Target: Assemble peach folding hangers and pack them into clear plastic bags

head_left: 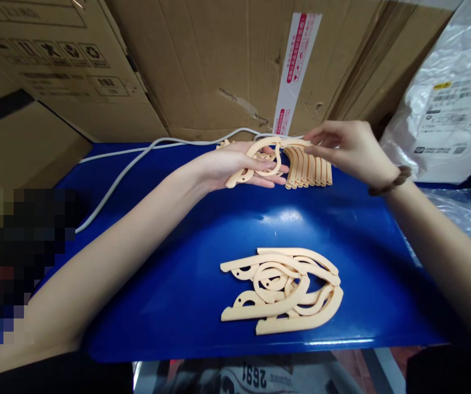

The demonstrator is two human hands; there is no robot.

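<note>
My left hand [225, 164], palm up, has its thumb pressed over a beige plastic folding hanger [255, 146] with a curved hook and jointed arms. Its fingers extend underneath. At the hanger's right end, my right hand [348, 146] pinches an arm between thumb and fingers. Just beneath and behind that arm stands a neat row of curved beige hanger arms [308, 168]. More beige pieces [224, 144] lie behind my left hand, mostly hidden by it. Closer to me, several folded beige hangers [260, 313] lie overlapped in a pile.
The work takes place on a blue tabletop [169, 284]. A white cable [116, 186] runs along its left and back. Cardboard boxes [210, 60] wall off the back and left. A white wrapped parcel [444, 120] stands at the right, with clear plastic wrap [465, 213] below it.
</note>
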